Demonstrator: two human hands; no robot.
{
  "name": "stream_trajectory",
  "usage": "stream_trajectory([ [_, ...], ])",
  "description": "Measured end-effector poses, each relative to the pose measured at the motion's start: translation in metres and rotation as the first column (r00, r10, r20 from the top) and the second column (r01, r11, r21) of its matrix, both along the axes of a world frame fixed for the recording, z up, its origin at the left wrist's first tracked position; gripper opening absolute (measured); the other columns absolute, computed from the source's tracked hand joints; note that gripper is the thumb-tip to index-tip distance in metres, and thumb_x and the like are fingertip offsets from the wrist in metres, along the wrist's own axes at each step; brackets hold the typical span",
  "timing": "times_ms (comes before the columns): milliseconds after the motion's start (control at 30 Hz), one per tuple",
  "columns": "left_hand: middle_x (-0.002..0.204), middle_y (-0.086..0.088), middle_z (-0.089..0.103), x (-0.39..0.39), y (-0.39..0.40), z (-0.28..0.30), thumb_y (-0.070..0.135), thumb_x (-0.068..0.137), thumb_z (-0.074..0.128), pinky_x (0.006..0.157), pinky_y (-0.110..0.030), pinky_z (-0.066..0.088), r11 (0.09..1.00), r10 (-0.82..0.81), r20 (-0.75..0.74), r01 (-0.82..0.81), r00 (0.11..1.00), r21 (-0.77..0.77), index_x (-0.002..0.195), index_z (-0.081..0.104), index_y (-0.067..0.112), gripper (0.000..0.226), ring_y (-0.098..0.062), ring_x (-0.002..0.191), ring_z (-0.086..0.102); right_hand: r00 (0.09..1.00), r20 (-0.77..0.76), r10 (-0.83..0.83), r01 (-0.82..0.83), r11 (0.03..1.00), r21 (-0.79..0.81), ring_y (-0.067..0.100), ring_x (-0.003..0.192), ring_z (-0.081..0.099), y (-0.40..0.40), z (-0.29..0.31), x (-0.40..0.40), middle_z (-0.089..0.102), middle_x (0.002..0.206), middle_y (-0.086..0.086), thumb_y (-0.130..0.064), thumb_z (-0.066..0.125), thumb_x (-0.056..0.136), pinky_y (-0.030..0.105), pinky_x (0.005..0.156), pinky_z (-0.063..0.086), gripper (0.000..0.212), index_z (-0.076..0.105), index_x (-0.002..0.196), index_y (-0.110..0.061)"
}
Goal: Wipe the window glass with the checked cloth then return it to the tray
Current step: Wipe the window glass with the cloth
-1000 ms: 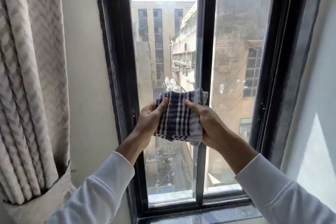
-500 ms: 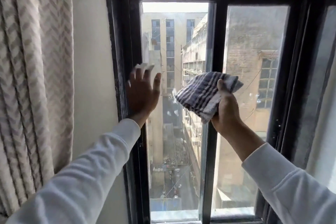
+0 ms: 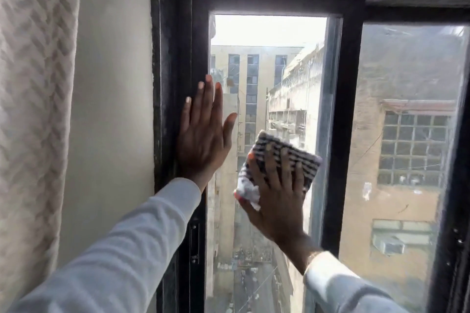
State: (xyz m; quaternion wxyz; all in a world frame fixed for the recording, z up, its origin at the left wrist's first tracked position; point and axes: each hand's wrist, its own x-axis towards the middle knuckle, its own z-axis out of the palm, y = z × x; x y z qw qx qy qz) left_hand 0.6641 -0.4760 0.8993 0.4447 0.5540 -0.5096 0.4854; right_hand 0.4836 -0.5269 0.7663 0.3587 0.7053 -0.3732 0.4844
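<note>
The folded dark-and-white checked cloth lies flat against the left pane of window glass. My right hand presses on it with spread fingers, covering its lower part. My left hand is open and flat, palm against the black left frame and the pane's edge, holding nothing. The tray is out of view.
A black centre mullion divides the left pane from a dusty right pane. A cream patterned curtain hangs at far left beside a plain wall. Buildings and a street show far below outside.
My left hand let go of the cloth and went flat onto the left frame. My right hand turned the cloth and pressed it onto the left pane. The view moved closer and up.
</note>
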Motion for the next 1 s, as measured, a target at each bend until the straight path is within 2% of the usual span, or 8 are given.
stream_trajectory([
  [133,0.189,-0.008,0.006,0.0,0.001,0.0,0.058,0.116,0.013,0.142,-0.043,0.007,1.0,-0.005,-0.037,0.004,0.999,-0.026,0.179,0.008,0.017,0.075,-0.021,0.176,0.008,0.911,-0.411,0.04,-0.048,0.999,-0.009,0.028,0.173,-0.011,0.026,-0.117,0.028,0.022,0.182,-0.003,-0.069,0.051,0.099,0.055,0.131,0.018,0.08,0.032,0.171,-0.04],
  [200,0.189,-0.009,0.009,-0.002,0.004,-0.001,0.057,0.116,0.013,0.142,-0.043,0.011,0.999,-0.018,-0.064,0.015,0.998,-0.043,0.178,0.01,0.013,0.077,-0.023,0.176,0.01,0.887,-0.46,0.042,-0.069,0.997,-0.041,0.023,0.173,-0.001,0.026,-0.097,0.017,0.036,0.177,-0.009,-0.061,0.053,0.1,0.048,0.134,0.01,0.071,0.04,0.167,-0.042],
  [300,0.188,-0.011,0.013,-0.003,0.008,0.0,0.052,0.117,0.015,0.142,-0.044,0.014,0.996,-0.076,-0.068,0.073,0.995,-0.042,0.178,0.016,0.01,0.073,-0.023,0.175,0.014,0.966,-0.257,0.025,-0.051,0.994,-0.094,0.031,0.166,0.03,0.012,0.026,0.001,0.044,0.174,-0.002,-0.055,0.042,0.111,0.049,0.137,0.007,0.058,0.043,0.166,-0.036],
  [433,0.186,-0.011,0.019,-0.001,0.012,0.001,0.036,0.12,0.031,0.142,-0.046,0.018,0.985,-0.168,-0.076,0.164,0.983,-0.056,0.176,0.024,0.008,0.064,-0.024,0.174,0.019,0.989,0.145,-0.019,0.044,0.984,-0.17,0.038,0.164,0.035,-0.002,0.144,0.001,0.039,0.177,0.006,-0.056,0.037,0.114,0.064,0.132,0.024,0.061,0.041,0.169,-0.029],
  [633,0.185,-0.011,0.024,0.0,0.013,0.001,0.032,0.118,0.035,0.142,-0.045,0.017,0.973,-0.217,-0.07,0.21,0.974,-0.092,0.175,0.027,0.008,0.063,-0.024,0.173,0.022,0.924,-0.382,0.002,-0.025,0.998,-0.056,0.031,0.172,0.002,0.022,-0.067,0.028,0.039,0.177,-0.002,-0.059,0.056,0.1,0.062,0.133,0.021,0.072,0.042,0.167,-0.037],
  [733,0.185,-0.012,0.024,0.0,0.014,-0.001,0.03,0.118,0.038,0.142,-0.046,0.017,0.965,-0.25,-0.054,0.245,0.967,-0.093,0.175,0.028,0.007,0.062,-0.026,0.173,0.022,0.877,-0.48,0.032,-0.055,0.998,-0.034,0.019,0.172,-0.014,0.026,-0.091,0.007,0.041,0.175,-0.01,-0.055,0.061,0.094,0.046,0.14,-0.003,0.071,0.049,0.163,-0.04],
  [900,0.184,-0.013,0.028,0.002,0.014,0.0,0.024,0.119,0.041,0.14,-0.049,0.023,0.965,-0.245,-0.046,0.239,0.969,-0.109,0.174,0.032,0.008,0.057,-0.026,0.172,0.026,0.981,0.196,-0.011,0.023,0.998,-0.057,0.033,0.169,0.022,-0.002,0.072,-0.021,0.033,0.179,0.003,-0.049,0.045,0.113,0.057,0.135,0.016,0.058,0.041,0.168,-0.032],
  [1000,0.185,-0.011,0.026,0.009,0.013,-0.001,0.026,0.121,0.037,0.141,-0.045,0.021,0.968,-0.237,-0.014,0.236,0.971,-0.084,0.175,0.031,0.011,0.057,-0.025,0.173,0.025,0.919,0.383,-0.089,0.058,0.994,0.094,0.037,0.171,0.009,0.006,0.028,0.001,0.008,0.186,0.004,-0.047,0.041,0.112,0.062,0.137,0.007,0.068,0.023,0.175,-0.03],
])
